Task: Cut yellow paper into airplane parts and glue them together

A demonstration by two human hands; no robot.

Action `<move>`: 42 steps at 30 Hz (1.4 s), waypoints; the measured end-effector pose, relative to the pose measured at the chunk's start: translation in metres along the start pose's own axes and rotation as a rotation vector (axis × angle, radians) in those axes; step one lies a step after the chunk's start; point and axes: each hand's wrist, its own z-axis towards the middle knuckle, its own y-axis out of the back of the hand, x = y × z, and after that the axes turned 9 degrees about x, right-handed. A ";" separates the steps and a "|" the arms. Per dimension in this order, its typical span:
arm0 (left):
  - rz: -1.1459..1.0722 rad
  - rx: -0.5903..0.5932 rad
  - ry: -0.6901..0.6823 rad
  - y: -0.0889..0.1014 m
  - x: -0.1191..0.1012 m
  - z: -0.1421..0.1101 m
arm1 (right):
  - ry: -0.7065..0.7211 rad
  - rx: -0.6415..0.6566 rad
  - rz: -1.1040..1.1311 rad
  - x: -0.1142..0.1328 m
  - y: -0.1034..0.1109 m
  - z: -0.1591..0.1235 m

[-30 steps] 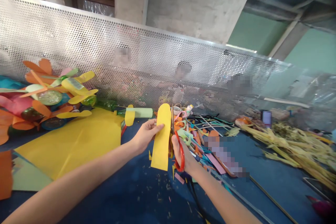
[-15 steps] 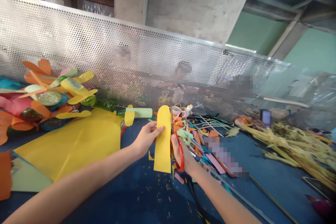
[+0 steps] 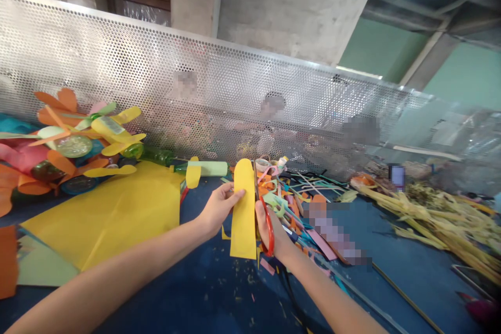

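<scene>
My left hand point(image 3: 217, 207) pinches the left edge of a yellow paper strip point(image 3: 243, 224), thumb on its face. The strip stands upright, its top end rounded and its bottom end straight. In my right hand point(image 3: 276, 229) is a pair of scissors point(image 3: 269, 227) with red handles, fingers through the loops. Its blades point up along the strip's right edge; I cannot tell whether they touch the paper. Left of my hands lies a large yellow sheet point(image 3: 117, 214). Paper scraps in several colours point(image 3: 284, 203) are heaped behind and beside my right hand.
Plastic bottles with paper blades point(image 3: 74, 146) pile up at the left. A perforated metal panel point(image 3: 227, 83) rises behind the blue table point(image 3: 211, 297), showing blurred people. Dry husk-like strips point(image 3: 415, 214) lie at the right, near a long thin stick point(image 3: 407, 300).
The yellow strip has shifted slightly right and down, and stands straighter than a second ago. Both hands keep their hold, with the scissors moving very little.
</scene>
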 end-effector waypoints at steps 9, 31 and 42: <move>-0.006 -0.004 -0.006 0.000 0.001 0.000 | 0.096 -0.044 -0.113 -0.013 0.000 0.005; 0.015 -0.068 -0.067 0.010 0.002 0.005 | -0.015 -0.133 -0.168 -0.016 0.007 0.011; 0.084 -0.301 -0.227 0.039 -0.008 0.025 | -0.053 -0.082 0.010 -0.035 0.001 0.023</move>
